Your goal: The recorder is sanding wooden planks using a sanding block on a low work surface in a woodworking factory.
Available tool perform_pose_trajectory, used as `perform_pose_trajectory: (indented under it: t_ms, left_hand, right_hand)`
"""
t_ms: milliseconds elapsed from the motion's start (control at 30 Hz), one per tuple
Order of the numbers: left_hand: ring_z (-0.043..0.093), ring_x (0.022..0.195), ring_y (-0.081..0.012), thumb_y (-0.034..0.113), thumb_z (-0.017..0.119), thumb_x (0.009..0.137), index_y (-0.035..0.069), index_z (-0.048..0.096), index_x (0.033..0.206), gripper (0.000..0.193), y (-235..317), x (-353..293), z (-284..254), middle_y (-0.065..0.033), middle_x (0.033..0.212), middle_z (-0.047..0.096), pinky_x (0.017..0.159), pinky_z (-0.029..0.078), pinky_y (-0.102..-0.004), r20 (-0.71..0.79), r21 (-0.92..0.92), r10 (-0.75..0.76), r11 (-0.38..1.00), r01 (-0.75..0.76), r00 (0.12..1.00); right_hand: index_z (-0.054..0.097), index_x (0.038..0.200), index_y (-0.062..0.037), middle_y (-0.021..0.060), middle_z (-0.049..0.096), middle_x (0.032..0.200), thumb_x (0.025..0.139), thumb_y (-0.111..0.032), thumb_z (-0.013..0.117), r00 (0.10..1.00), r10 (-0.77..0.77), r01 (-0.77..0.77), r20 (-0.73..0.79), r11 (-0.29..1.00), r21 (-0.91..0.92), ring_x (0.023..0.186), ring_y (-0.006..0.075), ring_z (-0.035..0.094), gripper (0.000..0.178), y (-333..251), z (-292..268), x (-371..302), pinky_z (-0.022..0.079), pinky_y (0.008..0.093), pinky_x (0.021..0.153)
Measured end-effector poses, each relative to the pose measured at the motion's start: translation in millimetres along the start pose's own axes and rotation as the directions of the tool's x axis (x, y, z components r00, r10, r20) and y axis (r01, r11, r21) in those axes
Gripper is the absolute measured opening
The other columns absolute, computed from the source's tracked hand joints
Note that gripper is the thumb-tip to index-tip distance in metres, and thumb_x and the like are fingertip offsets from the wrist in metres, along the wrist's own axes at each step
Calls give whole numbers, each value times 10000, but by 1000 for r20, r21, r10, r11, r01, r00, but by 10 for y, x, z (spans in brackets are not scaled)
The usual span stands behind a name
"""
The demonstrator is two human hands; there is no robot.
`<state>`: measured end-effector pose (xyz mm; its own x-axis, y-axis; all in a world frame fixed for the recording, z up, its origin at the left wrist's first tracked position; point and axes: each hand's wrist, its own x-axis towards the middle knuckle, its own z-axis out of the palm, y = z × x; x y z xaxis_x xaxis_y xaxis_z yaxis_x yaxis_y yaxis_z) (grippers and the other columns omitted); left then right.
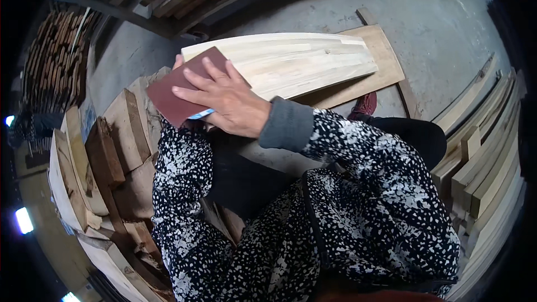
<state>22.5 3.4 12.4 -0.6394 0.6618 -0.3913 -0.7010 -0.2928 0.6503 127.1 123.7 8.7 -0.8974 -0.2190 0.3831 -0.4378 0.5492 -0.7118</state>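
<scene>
Right hand (229,100): flat, fingers spread, pressing a reddish-brown sheet of sandpaper (179,86) onto the near end of a pale glued board (291,61); a press rather than a closed grasp.
Left hand: mostly hidden under the sandpaper and the right hand; fingertips perhaps just showing at the sheet's upper corner; grip cannot be told.
Board: resting across the lap, running away from the pressing hand to the right, over a darker plywood panel (380,59) on the concrete floor (447,17).
Risks, judged: sheet overhanging the board's end toward the lap, likely to fold or slip off; fingertips close to the board's edge, open to scraping or splinters; board only lap-supported, liable to tip under pressure.
Edges and room: long free run of board beyond the fingertips. Rough wood offcuts (112,134) crowded left of the hand; stacked slats (486,151) well apart on the right.
</scene>
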Motion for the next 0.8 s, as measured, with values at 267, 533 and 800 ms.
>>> perform_pose_trajectory:
  t_ms: [267,533,800]
  left_hand:
    - [520,986,-265,369,323,891,11,465,1126,451,1,-5,-209,-133,1101,528,858,414,-369,-339,111,209,977,-181,917]
    - [514,989,-259,390,315,891,2,456,1128,476,42,48,-343,-132,1115,516,864,407,-359,-246,150,193,976,-160,950]
    - [508,999,-273,396,315,884,-4,449,1135,491,36,45,-214,-139,1130,506,860,411,-377,-230,216,169,969,-119,958]
  right_hand:
    - [443,1205,-197,100,376,1272,819,-319,447,856,344,-487,-387,787,-378,1035,323,404,404,2326,-299,-768,290,469,883]
    - [422,1227,-123,168,377,1265,819,-197,473,876,373,-465,-305,820,-332,1132,357,350,418,2097,-271,-1117,200,457,972]
    - [241,1319,-250,119,137,1387,747,-195,529,989,-8,23,146,994,-103,1276,354,53,643,649,-275,-898,20,592,977]
